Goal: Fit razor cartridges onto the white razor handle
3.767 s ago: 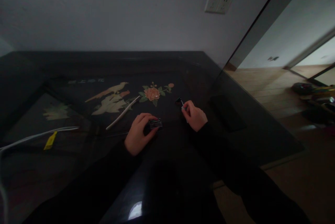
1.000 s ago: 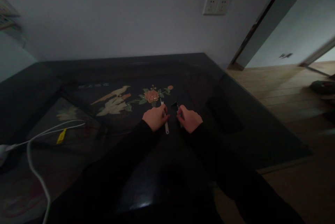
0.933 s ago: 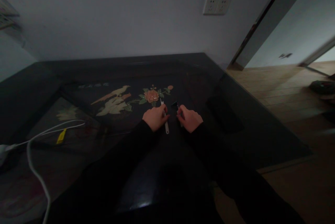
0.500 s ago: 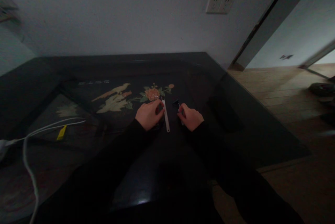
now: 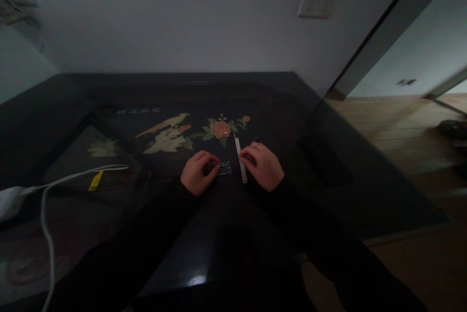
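Tabletop [image 5: 204,234] — dark, smooth, glossy; floor [image 5: 386,117] — wood-look.

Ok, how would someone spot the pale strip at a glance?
On the dark table, find the pink flower. Nearer the viewer, between the left hand and right hand, is the pale strip. Unlike the dark item beside it, it is slim, with a hole in its near end.

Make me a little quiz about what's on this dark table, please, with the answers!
1. Which hand is closer to the pale strip?
2. True or false: the yellow tag is to the right of the orange flower.
3. What is by the left hand's fingertips? A) a spoon B) a small dark case C) a cup

Key: 1. the right hand; 2. false; 3. B
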The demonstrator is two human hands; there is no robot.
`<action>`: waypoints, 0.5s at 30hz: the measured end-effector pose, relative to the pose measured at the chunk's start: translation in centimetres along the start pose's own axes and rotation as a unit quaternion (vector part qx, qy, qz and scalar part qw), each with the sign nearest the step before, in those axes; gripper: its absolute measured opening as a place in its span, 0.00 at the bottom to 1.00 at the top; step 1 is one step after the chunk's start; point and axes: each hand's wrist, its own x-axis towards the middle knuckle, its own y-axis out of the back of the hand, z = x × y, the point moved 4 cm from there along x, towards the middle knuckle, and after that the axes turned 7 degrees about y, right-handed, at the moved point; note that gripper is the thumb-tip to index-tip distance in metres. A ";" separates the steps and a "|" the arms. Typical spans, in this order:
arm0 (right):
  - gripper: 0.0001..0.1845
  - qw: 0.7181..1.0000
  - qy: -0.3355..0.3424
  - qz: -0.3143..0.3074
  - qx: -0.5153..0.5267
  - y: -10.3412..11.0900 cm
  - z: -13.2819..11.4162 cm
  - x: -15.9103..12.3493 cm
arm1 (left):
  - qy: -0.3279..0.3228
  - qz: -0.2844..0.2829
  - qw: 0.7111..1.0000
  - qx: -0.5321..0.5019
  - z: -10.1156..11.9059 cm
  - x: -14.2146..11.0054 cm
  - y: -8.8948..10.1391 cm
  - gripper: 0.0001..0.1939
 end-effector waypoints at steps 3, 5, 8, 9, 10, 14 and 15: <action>0.04 0.998 0.023 -0.051 -0.013 -2.0 -1.6 0.9 | 0.005 -0.005 0.999 0.037 -0.2 0.0 -0.2 0.07; 0.06 0.997 0.022 -0.072 -0.030 -2.9 -2.0 1.1 | 0.018 -0.013 0.998 0.060 -0.4 -0.2 -0.4 0.08; 0.06 0.996 0.013 -0.080 -0.043 -3.5 -1.9 1.1 | 0.037 -0.021 0.996 0.073 -0.6 -0.3 -0.5 0.08; 0.06 0.996 0.010 -0.080 -0.045 -3.6 -1.9 1.0 | 0.039 -0.021 0.996 0.073 -0.5 -0.3 -0.5 0.08; 0.06 0.996 0.008 -0.082 -0.046 -3.7 -1.8 1.0 | 0.042 -0.021 0.996 0.073 -0.5 -0.3 -0.5 0.08; 0.06 0.995 0.002 -0.091 -0.044 -3.9 -1.8 0.8 | 0.055 -0.016 0.996 0.072 -0.3 -0.3 -0.4 0.08; 0.06 0.995 -0.001 -0.093 -0.042 -4.0 -1.8 0.8 | 0.058 -0.015 0.996 0.072 -0.3 -0.3 -0.4 0.08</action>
